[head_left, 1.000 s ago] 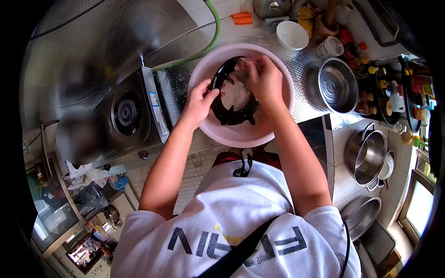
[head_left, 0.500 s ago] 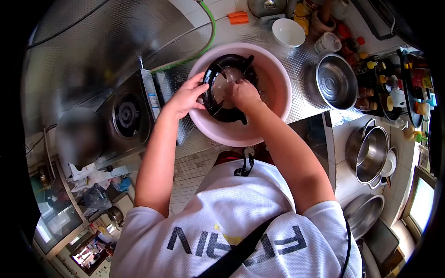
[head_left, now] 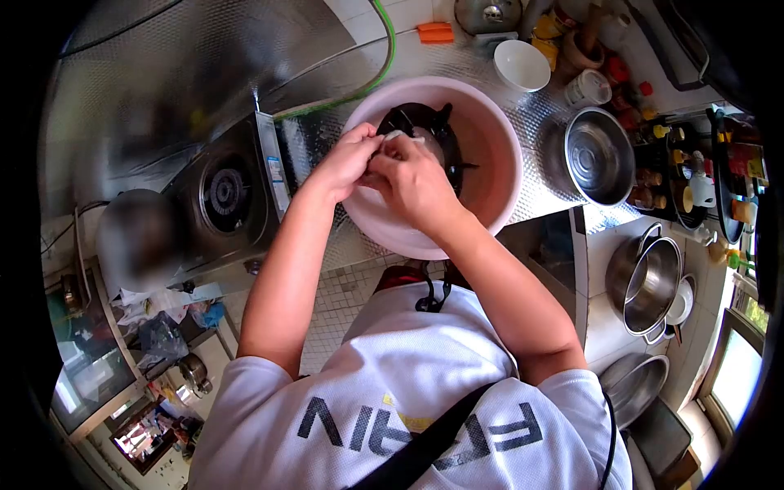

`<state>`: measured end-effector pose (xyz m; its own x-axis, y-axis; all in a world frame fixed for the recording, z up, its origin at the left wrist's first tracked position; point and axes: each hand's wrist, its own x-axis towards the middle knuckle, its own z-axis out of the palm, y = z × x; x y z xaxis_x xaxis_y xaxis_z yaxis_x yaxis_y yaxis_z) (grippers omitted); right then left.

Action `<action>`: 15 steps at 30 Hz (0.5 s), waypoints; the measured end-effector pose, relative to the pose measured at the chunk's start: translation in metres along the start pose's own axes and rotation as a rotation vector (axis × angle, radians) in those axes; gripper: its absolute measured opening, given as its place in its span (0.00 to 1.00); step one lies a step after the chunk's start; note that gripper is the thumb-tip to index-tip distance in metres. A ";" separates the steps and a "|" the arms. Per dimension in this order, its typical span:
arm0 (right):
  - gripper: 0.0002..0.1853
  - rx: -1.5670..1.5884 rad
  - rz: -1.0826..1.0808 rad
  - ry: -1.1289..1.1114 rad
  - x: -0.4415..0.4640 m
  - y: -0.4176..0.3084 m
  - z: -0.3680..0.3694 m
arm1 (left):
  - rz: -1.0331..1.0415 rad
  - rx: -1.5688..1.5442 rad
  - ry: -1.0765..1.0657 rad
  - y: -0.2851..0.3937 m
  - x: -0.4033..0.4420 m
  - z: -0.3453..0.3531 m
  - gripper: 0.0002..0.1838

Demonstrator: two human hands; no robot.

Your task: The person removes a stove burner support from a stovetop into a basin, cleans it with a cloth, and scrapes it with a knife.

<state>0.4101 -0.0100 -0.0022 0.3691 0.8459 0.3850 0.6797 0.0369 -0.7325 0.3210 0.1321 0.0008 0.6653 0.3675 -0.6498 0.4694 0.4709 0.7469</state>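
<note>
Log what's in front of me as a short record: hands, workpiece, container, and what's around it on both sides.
Left hand: at the black ring's left side, grip partly hidden
Right hand: close against the left, fingers curled by something pale, cloth or foam unclear
Workpiece: black ring with prongs, partly covered by the hands
Container: pink basin, around the ring
Left of basin: stove burner
Right of basin: steel bowl
Beyond, to the right: white bowl

The head-worn view (dark-cornered) looks forward and down past the shirt (head_left: 367,359) at the pink basin (head_left: 496,175).
</note>
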 end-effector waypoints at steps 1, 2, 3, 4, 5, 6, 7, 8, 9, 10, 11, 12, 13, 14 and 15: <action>0.08 -0.043 -0.018 -0.071 -0.004 -0.001 -0.001 | 0.012 0.010 0.009 -0.007 0.008 -0.005 0.05; 0.07 -0.087 -0.036 -0.143 -0.008 -0.004 -0.001 | 0.023 0.019 0.018 -0.015 0.014 -0.010 0.04; 0.07 -0.156 -0.043 -0.206 -0.011 -0.009 -0.003 | 0.017 -0.018 0.050 -0.012 0.008 -0.004 0.04; 0.07 -0.166 -0.057 -0.213 -0.013 -0.012 -0.005 | 0.014 -0.002 0.057 -0.014 0.008 -0.003 0.04; 0.08 -0.175 -0.073 -0.220 -0.013 -0.014 -0.007 | 0.010 0.014 0.065 -0.015 0.008 -0.002 0.05; 0.08 -0.183 -0.090 -0.225 -0.013 -0.015 -0.008 | 0.008 0.033 0.074 -0.015 0.006 -0.002 0.05; 0.08 -0.046 -0.036 -0.309 -0.009 -0.008 -0.009 | 0.002 0.050 0.073 -0.014 0.004 -0.002 0.06; 0.08 0.090 0.019 -0.392 -0.003 0.003 -0.010 | -0.002 0.068 0.071 -0.014 0.002 -0.001 0.07; 0.07 0.136 0.042 -0.364 0.000 0.012 -0.010 | -0.008 0.086 0.068 -0.012 0.000 0.000 0.09; 0.07 0.154 0.072 -0.299 0.002 0.023 -0.009 | -0.004 0.074 0.070 -0.012 -0.002 0.000 0.09; 0.08 0.127 0.144 -0.219 0.003 0.032 -0.005 | -0.001 0.063 0.070 -0.011 -0.002 -0.001 0.10; 0.08 0.099 0.216 -0.138 0.002 0.042 0.000 | 0.002 0.051 0.069 -0.010 -0.002 -0.002 0.10; 0.10 0.072 0.247 -0.233 -0.001 0.058 0.000 | -0.002 0.018 0.029 -0.011 0.001 -0.005 0.11; 0.11 0.067 0.254 -0.259 -0.007 0.075 0.003 | -0.009 0.015 0.020 -0.012 0.004 -0.006 0.11; 0.12 0.130 0.390 -0.315 -0.010 0.078 -0.002 | -0.016 0.011 0.016 -0.012 0.003 -0.006 0.12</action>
<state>0.4602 -0.0166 -0.0619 0.3569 0.9284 -0.1036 0.4379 -0.2643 -0.8593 0.3141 0.1327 -0.0108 0.6483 0.3725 -0.6640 0.4865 0.4681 0.7377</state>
